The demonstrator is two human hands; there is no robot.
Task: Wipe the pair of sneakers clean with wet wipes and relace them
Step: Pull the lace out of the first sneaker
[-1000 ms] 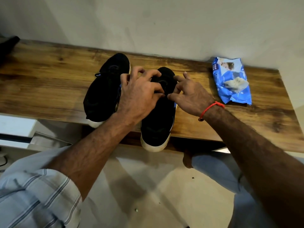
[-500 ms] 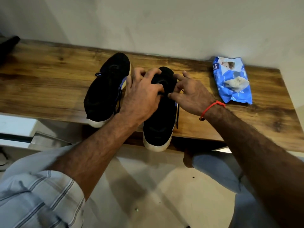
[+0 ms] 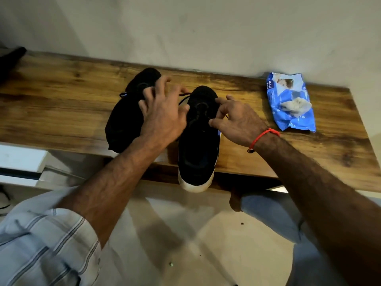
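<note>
R hand (image 3: 237, 120) pinches lace (image 3: 226, 116) on R sneaker (image 3: 198, 141); L hand (image 3: 162, 116) fingers spread, released.

The two sneakers are showing black uppers; the right sneaker (image 3: 198, 145) is showing a white sole at its heel and a sliver of blue along its side, and the left sneaker (image 3: 127, 112) is looking wholly black. The wet-wipes pack (image 3: 290, 102) is showing blue with white patches. The wooden shelf (image 3: 61, 112) is displaying brown streaked grain. A red thread bracelet (image 3: 260, 138) is circling the right wrist. The shirt sleeve (image 3: 41, 244) is showing pale blue-white with grey stripes.
</note>
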